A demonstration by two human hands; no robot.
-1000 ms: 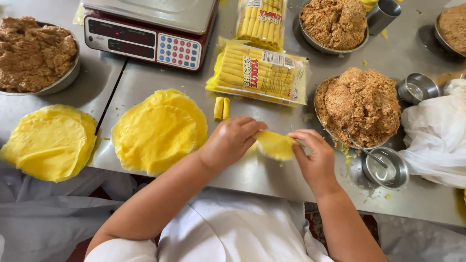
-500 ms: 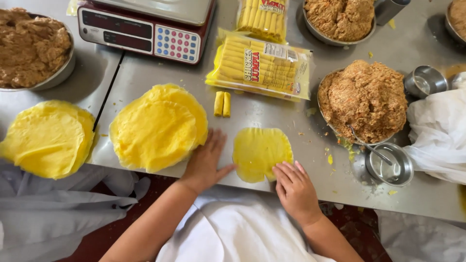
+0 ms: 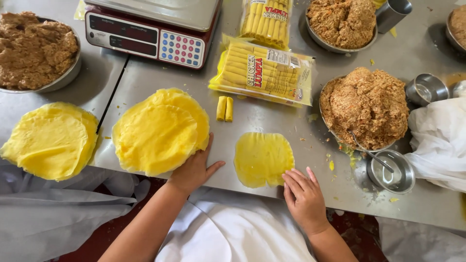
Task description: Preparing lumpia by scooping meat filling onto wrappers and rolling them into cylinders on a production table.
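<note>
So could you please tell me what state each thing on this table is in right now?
Single wrapper: spread flat, unfilled.
Wrapper stack: piled, left hand on its edge.
Right hand: fingertips at the single wrapper's edge.
Two rolls: rolled, side by side.
Filling bowl: heaped.
Roll packets: filled.

left bowl of filling [image 3: 36, 48] cropped, scale [image 3: 155, 29] top cut off, right bowl [image 3: 457, 24] mostly out of frame

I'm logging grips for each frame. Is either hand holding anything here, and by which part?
Nothing is gripped. The left hand lies flat against the edge of the wrapper stack; the right hand rests open, fingertips at the single wrapper's near edge.
</note>
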